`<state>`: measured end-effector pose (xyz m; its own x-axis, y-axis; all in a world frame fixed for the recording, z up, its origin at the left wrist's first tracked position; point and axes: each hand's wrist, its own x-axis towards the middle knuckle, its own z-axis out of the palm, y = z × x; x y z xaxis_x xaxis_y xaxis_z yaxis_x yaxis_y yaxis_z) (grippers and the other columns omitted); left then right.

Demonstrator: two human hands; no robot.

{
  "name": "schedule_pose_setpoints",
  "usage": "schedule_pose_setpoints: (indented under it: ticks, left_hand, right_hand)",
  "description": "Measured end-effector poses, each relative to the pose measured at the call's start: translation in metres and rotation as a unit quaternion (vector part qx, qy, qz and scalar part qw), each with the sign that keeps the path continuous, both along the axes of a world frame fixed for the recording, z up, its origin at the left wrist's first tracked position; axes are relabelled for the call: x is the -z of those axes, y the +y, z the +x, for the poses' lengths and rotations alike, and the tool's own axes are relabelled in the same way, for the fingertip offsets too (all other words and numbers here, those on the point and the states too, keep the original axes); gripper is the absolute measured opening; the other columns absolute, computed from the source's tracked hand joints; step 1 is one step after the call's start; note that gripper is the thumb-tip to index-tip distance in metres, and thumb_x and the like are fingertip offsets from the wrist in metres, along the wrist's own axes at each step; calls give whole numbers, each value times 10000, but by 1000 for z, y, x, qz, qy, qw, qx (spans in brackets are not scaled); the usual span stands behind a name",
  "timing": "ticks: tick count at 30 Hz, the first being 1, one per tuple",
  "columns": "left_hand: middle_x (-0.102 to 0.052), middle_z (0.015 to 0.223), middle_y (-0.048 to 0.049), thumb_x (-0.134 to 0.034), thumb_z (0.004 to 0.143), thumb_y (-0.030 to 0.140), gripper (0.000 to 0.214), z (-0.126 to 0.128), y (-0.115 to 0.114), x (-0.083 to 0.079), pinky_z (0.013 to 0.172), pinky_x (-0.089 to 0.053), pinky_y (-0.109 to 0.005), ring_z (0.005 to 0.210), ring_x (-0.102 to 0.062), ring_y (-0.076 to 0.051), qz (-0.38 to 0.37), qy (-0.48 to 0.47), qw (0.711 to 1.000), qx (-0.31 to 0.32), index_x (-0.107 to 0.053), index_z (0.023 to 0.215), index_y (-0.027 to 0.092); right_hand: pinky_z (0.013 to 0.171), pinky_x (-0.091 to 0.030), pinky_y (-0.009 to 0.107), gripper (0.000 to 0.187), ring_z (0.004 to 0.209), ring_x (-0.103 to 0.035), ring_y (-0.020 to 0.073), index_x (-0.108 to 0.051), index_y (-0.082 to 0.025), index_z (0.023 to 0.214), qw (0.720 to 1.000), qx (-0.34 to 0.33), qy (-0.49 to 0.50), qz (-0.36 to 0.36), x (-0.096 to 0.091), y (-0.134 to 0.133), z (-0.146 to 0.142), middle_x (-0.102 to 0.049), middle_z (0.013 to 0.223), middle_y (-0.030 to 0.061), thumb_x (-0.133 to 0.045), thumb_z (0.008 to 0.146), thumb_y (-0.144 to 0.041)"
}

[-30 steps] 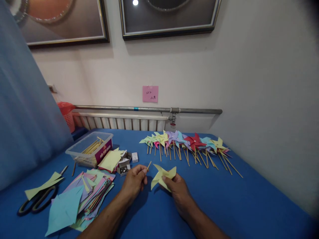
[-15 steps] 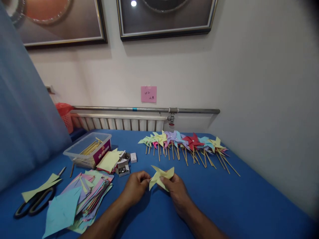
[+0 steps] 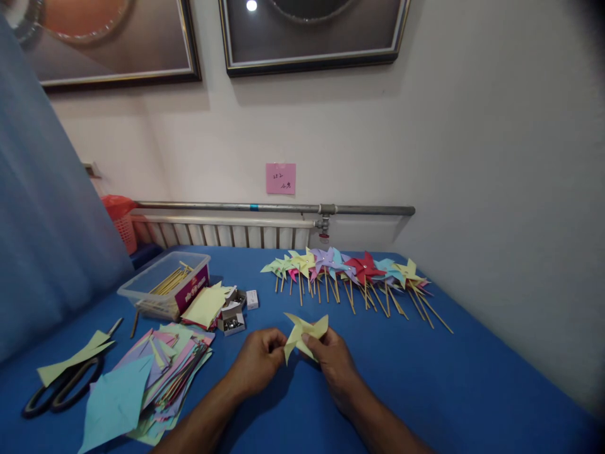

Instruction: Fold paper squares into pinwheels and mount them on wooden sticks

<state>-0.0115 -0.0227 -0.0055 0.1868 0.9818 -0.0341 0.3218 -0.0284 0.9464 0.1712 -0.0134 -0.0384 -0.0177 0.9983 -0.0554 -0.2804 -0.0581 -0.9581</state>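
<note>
Folded into curved blades, a pale yellow paper pinwheel [image 3: 297, 333] is held low over the blue table, with no stick visible on it. My right hand [image 3: 331, 356] grips it from the right, thumb pressed on the middle of the paper and the other fingers behind. At the pinwheel's left edge is my left hand [image 3: 259, 358], its fingers curled and thumb and fingertips pinched together. Whatever lies between those fingertips is too small or hidden to make out. Left of that hand stand small open boxes of metal thumbtacks [image 3: 232, 323].
Finished pinwheels on sticks [image 3: 363, 268] lie in a row at the back. On the left are a plastic tub [image 3: 163, 290] with wooden sticks, yellow paper squares [image 3: 205, 304], a pile of coloured paper [image 3: 118, 397] and black-handled scissors [image 3: 70, 381]. A wall borders the right side.
My left fingertips have shifted slightly down along the pinwheel's left edge. The right hand keeps its grip on the pinwheel. The whole view has moved a little.
</note>
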Motion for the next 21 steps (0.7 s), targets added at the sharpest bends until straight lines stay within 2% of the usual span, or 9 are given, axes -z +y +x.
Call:
schedule_pose_setpoints:
  ticks: [4,8,15,21]
  left_hand:
    - [-555,606,34,-633,779,300,130,-2,-2,-3,560,-304,-250,579,-424,-133,10,1,1000,15,-695,725,200]
    - [-618,639,16,-603,800,308,174,-5,-4,-8,582,-335,-256,606,-472,-160,33,15,999,28,-749,754,226]
    - [-622,653,12,-583,823,296,175,-6,-3,-7,587,-334,-259,609,-498,-166,44,61,997,-3,-722,733,237]
    - [-601,652,13,-564,838,303,187,-5,-2,-6,590,-328,-264,614,-475,-160,41,62,997,-1,-705,752,215]
  right_hand:
    - [744,-595,333,487,897,-788,295,-803,-180,1052,999,1,28,-17,-2,-1,0,-861,1024,84,-964,688,-461]
    - [752,-601,346,456,872,-783,295,-825,-188,1067,1000,-3,21,-5,-1,-1,0,-855,924,59,-940,715,-454]
    - [757,-601,354,431,855,-784,288,-823,-195,1013,999,10,34,-15,-2,-1,-1,-863,991,72,-956,680,-435]
    - [778,-592,351,376,833,-770,272,-793,-197,946,999,7,32,-1,-3,0,-1,-844,892,44,-945,682,-418]
